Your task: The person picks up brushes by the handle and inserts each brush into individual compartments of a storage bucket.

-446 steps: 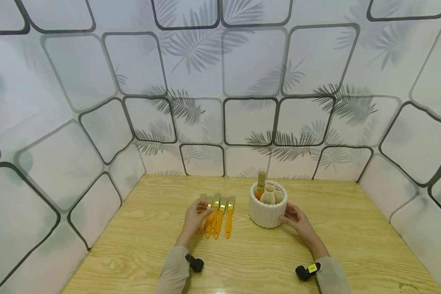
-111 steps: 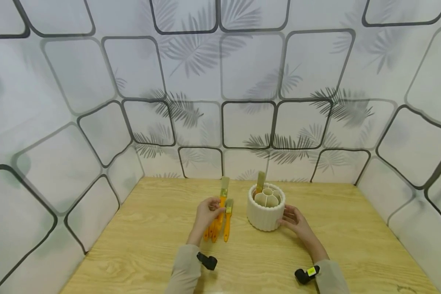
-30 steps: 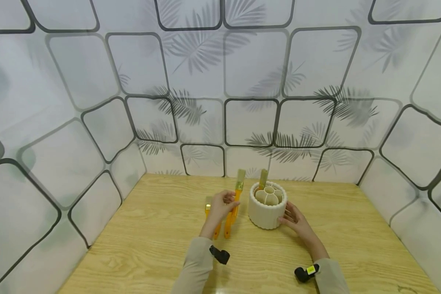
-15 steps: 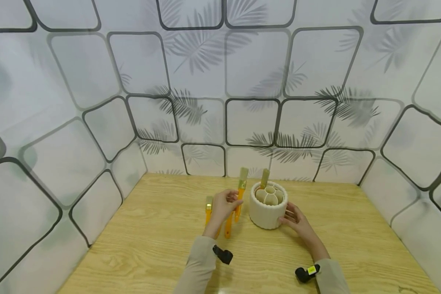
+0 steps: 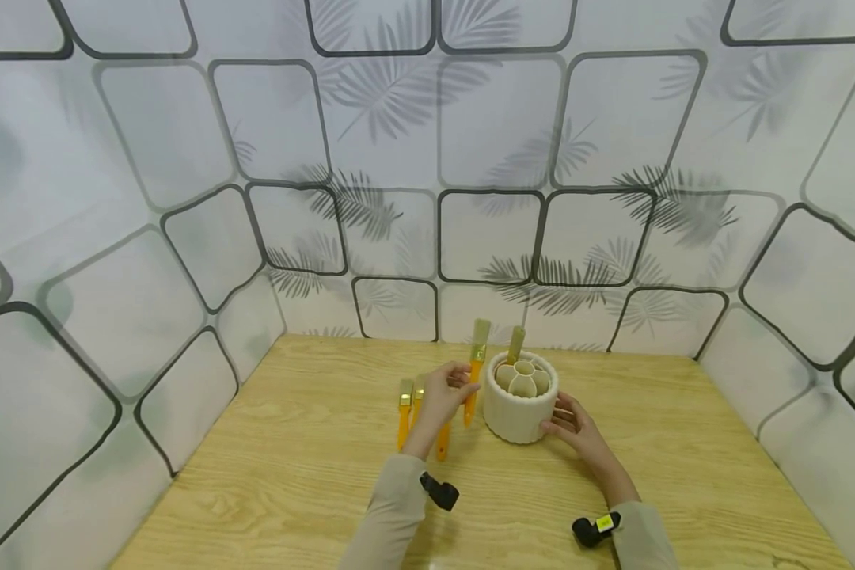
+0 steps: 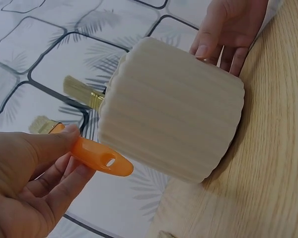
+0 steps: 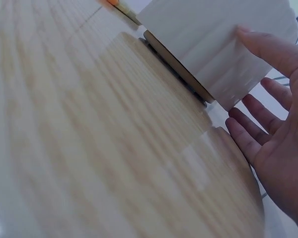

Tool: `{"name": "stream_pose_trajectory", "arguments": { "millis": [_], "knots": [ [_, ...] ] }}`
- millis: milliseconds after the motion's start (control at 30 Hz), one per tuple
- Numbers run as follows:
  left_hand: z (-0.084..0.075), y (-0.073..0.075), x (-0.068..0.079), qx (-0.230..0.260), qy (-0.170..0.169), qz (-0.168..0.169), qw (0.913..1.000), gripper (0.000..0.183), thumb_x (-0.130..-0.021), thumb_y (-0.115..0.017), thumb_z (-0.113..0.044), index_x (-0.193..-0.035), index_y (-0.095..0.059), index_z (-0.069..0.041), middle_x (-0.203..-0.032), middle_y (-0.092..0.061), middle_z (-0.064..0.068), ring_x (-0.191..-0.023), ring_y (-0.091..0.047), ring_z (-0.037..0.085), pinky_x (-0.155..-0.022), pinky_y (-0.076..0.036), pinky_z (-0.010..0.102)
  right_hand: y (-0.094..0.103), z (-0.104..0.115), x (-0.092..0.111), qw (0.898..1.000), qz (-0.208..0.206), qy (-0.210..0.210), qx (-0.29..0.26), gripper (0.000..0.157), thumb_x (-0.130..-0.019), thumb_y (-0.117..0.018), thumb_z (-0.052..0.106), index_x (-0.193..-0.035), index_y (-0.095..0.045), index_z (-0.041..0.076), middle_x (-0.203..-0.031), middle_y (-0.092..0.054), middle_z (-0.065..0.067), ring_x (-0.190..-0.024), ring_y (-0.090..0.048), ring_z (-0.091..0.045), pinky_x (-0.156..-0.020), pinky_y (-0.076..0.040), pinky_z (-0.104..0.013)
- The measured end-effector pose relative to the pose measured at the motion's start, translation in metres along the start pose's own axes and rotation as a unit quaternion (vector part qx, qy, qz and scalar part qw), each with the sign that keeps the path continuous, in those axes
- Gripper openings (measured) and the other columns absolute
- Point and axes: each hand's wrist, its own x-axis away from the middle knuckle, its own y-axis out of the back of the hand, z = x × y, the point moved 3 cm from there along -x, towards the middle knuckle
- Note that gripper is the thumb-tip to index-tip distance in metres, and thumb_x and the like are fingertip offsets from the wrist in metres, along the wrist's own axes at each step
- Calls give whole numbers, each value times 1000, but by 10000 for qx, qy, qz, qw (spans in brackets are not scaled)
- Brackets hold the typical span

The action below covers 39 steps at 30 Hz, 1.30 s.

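Observation:
My left hand [image 5: 443,394] pinches a paintbrush [image 5: 474,372] by its orange handle, bristles up, just left of a white ribbed round holder [image 5: 516,419]. In the left wrist view the handle's end, with a hanging hole, points toward the holder [image 6: 174,109]. The holder's inside is split into rounded compartments around a central tube. Another paintbrush [image 5: 516,346] stands in a back-left compartment, bristles up. My right hand [image 5: 575,427] rests against the holder's right side, thumb on the wall [image 7: 213,44] and the other fingers [image 7: 260,111] loosely extended along its far side.
Several orange-handled paintbrushes [image 5: 404,412] lie on the wooden table [image 5: 299,459] left of the holder, partly hidden behind my left hand and wrist. A patterned wall covering [image 5: 488,237] surrounds the table at the back and sides.
Over the earlier frames my left hand lifts a brush from the row and carries it right, to beside the holder. The right hand stays at the holder.

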Motion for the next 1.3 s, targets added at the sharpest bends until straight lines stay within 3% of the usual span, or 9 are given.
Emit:
{"name": "stream_pose_trajectory", "arguments": {
  "millis": [233,400,733,1300],
  "knots": [
    [-5,-2,-1,-82,-169,-105,9998,22,-79,-73,-10,-98,-65,-2,-82,-65,10,-76,-60,17,-69,-52,22,0,-1,0,9999,-28,-101,-90,70,-88,-63,13,-145,-23,6,-135,-35,-23,-122,-41,-42,-85,-45,-17],
    [-6,-3,-2,-112,-284,-160,9994,22,-79,-73,-10,-98,-65,-1,-82,-65,11,-76,-61,18,-69,-52,22,0,-2,-1,9999,28,-110,-83,69,-89,-63,12,-145,-22,7,-140,-31,-21,-121,-41,-41,-84,-46,-18],
    [-8,-5,-5,-82,-100,-194,9997,23,-80,-73,-13,-99,-65,-5,-84,-65,8,-79,-61,17,-68,-52,22,-1,1,-1,9999,142,34,-84,71,-89,-62,11,-147,-21,8,-142,-32,-24,-122,-41,-44,-85,-45,-19],
    [-14,-6,-13,53,-276,-360,9990,22,-79,-73,-10,-98,-64,-3,-84,-65,10,-76,-61,18,-69,-51,22,-2,2,1,9998,106,41,-138,68,-89,-61,10,-145,-23,7,-141,-33,-22,-123,-40,-43,-85,-45,-17]
  ]
}}
